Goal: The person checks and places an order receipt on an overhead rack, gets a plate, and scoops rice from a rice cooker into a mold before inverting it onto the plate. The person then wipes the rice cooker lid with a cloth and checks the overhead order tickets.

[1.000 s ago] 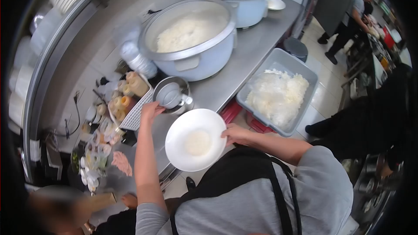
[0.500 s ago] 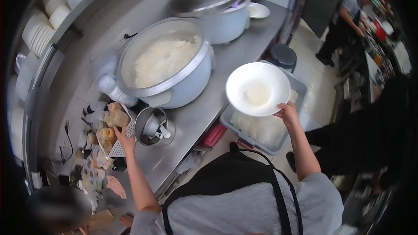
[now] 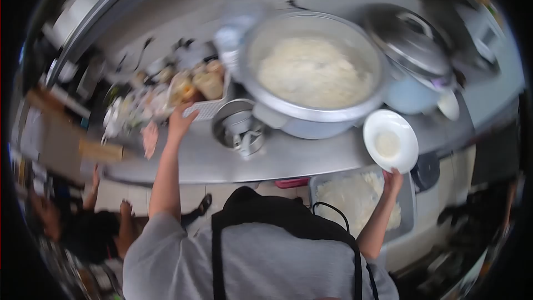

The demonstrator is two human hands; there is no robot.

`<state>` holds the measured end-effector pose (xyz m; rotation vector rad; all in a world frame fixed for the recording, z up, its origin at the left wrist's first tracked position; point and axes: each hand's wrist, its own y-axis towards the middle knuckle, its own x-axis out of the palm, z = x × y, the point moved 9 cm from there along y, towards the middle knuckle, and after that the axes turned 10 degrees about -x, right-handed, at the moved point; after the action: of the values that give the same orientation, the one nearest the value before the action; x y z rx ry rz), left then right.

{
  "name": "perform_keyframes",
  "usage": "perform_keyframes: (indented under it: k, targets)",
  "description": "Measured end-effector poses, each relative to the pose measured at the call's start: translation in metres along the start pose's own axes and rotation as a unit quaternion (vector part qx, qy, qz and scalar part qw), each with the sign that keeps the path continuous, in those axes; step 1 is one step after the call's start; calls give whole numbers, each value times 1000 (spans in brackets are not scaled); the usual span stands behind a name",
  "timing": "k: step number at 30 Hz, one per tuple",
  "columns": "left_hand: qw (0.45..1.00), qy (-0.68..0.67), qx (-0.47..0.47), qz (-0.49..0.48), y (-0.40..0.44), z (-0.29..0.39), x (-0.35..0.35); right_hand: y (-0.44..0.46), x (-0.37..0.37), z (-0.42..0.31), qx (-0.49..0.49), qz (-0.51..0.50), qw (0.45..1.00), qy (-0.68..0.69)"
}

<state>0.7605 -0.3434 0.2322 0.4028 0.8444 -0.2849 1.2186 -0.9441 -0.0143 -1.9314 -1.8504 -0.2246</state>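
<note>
My right hand (image 3: 392, 180) grips the near rim of a white shallow bowl (image 3: 408, 147), which holds a small round portion of rice (image 3: 387, 144). This bowl is tilted beside the big open rice pot (image 3: 325, 114), whose inside is heaped with cooked rice (image 3: 311, 72). My left hand (image 3: 181, 124) is at the front corner of a white perforated basket (image 3: 210, 110). Its fingers are apart and close to the squeeze bottles (image 3: 208, 84) in that basket; blur hides whether they touch. Right of it stands a metal container (image 3: 222, 128) with scoops (image 3: 247, 141) inside.
A lidded pot (image 3: 413, 94) stands at the right of the steel counter (image 3: 183, 173). Below its front edge, a grey tub (image 3: 408, 219) holds rice. Plastic bags and a pink glove-like item (image 3: 149, 139) lie to the left. Another person (image 3: 89, 228) is at lower left.
My view has turned to the left, so the counter now runs across the picture. The bowl stays in my right hand and is nearer the rice pot. My left hand remains by the basket.
</note>
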Motion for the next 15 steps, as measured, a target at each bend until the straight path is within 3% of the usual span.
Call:
perform_keyframes:
  k: [8,10,15]
  targets:
    - [991,51,-117,-42,-19,-38,14,23,-4,36,36,-77,996,-24]
    - [987,69,-136,-55,-20,-56,24,6,6,21,78,-111,987,-91]
    - [994,10,-100,-53,-5,-80,35,-12,-10,-10,99,-121,962,-223]
